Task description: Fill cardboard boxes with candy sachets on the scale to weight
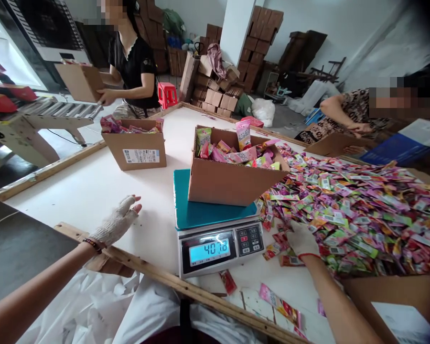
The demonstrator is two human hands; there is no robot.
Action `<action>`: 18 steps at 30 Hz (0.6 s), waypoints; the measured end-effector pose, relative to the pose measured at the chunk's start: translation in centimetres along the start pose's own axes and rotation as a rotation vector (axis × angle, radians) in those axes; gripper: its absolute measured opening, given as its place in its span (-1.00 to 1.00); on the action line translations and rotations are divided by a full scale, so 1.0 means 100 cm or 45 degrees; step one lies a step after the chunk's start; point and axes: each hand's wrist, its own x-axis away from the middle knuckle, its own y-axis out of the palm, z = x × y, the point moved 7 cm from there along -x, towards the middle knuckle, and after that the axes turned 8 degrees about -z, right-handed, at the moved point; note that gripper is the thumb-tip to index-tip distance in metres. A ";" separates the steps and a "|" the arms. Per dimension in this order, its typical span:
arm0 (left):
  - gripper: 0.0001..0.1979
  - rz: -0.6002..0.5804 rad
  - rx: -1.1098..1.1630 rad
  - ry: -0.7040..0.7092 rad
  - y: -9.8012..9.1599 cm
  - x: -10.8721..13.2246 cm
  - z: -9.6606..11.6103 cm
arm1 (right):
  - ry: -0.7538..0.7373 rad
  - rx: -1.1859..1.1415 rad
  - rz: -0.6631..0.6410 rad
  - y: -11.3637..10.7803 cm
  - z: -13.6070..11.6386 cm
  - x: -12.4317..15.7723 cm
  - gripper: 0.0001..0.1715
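My left hand (118, 220), in a white fingerless glove, hovers over or rests on the white table's left side. Its fingers are stretched out and hold nothing. My right hand (303, 240), also gloved, reaches down at the near edge of a heap of small colourful snack packets (344, 200). Red packets (280, 240) lie against its fingertips, but the fingers are mostly hidden. Between my hands, a digital scale (218, 253) reads about 407.8, its last digits partly glared. An open cardboard box (232, 181) filled with packets stands on the scale's teal plate.
A second filled box (143, 155) stands farther back on the table (143, 186). Loose packets (281, 306) lie near the wooden edge (186, 286). One co-worker (136, 67) holds a box beside a roller conveyor (60, 112); another (358, 114) leans over the right side.
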 end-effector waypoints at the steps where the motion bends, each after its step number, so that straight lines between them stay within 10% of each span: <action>1: -0.43 -0.005 0.000 -0.018 0.004 0.002 -0.007 | -0.010 -0.002 -0.009 -0.002 0.002 -0.001 -0.63; 6: -0.47 0.100 0.051 0.096 -0.017 0.002 0.041 | -0.038 -0.041 -0.003 -0.023 -0.002 -0.008 -0.69; 12: -0.56 0.497 -0.093 0.945 -0.096 0.021 0.254 | -0.048 -0.157 0.115 -0.065 -0.028 -0.005 -0.60; 15: -0.58 0.288 -0.318 1.067 -0.083 0.016 0.335 | -0.232 -0.455 0.301 -0.130 -0.065 0.000 -0.46; 18: -0.53 -0.131 -0.681 0.921 -0.037 -0.004 0.369 | -0.608 -0.931 0.618 -0.221 -0.117 0.022 -0.42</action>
